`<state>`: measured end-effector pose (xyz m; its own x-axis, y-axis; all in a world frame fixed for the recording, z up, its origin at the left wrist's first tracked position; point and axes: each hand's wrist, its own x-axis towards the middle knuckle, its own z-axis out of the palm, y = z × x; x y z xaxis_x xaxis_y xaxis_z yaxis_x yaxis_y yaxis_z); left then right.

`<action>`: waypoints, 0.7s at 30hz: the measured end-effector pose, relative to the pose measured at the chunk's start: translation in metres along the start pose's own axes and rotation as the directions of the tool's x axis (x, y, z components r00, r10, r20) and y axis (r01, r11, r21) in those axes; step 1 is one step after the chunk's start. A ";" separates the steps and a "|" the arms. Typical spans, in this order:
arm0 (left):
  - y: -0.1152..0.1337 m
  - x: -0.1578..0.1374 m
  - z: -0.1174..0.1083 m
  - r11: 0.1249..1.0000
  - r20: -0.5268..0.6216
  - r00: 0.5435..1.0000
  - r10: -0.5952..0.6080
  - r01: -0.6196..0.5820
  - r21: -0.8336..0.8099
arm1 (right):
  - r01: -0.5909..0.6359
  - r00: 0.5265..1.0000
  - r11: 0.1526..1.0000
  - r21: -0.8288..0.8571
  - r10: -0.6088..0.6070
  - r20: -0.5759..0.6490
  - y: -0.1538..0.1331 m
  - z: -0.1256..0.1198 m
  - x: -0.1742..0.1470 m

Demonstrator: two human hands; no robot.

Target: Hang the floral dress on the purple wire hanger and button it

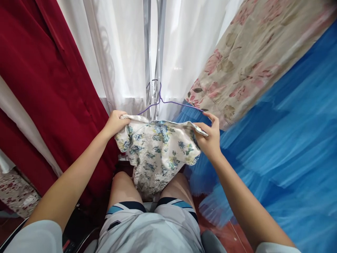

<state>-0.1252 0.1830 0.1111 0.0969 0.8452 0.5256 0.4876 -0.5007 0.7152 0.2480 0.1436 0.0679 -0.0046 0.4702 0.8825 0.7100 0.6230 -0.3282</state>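
A short-sleeved shirt [154, 151], white with blue and yellow flowers, hangs in front of my knees, stretched between my two hands. My left hand [116, 123] is closed on its upper edge near the left shoulder. On the other side my right hand [210, 135] pinches the neckline edge between thumb and fingers. The index finger of that hand reaches up to the right tip of a purple clothes hanger [173, 102]. The hanger's left arm runs down behind the shirt, where its end is hidden. Its hook is at the grey vertical straps, partly in front of metal clips.
White curtains [126, 45] hang straight ahead, with grey straps [147, 42] down the middle. Dark red cloth [65, 91] drapes on the left. To the right are a beige floral cloth [237, 66] and layered blue tulle [268, 151]. Red tiled floor [234, 232] shows below.
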 end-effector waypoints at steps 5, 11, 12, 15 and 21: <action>-0.005 -0.003 0.001 0.977 0.158 0.979 -0.128 0.152 -0.149 | -0.151 0.983 0.988 0.030 0.147 0.111 0.021 0.004 0.021; -0.014 -0.001 -0.005 0.825 0.536 0.824 -0.185 0.426 -0.370 | -0.260 0.946 0.965 0.025 0.249 0.209 0.038 0.003 0.023; -0.015 0.000 -0.004 0.806 0.522 0.832 -0.188 0.434 -0.402 | -0.219 0.962 0.975 0.025 0.211 0.176 0.042 0.004 0.024; -0.015 0.002 0.002 0.752 0.457 0.866 -0.204 0.437 -0.494 | -0.150 0.974 0.987 0.048 0.139 0.180 0.058 0.010 0.035; -0.012 0.003 0.006 0.690 0.470 0.863 -0.185 0.455 -0.563 | -0.348 0.861 0.926 0.146 0.255 0.440 0.079 0.027 0.062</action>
<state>-0.1255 0.1927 0.1020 0.4012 0.9100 0.1042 -0.1078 -0.0661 0.9920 0.2848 0.2388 0.0875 -0.1327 0.8384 0.5286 0.5565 0.5043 -0.6603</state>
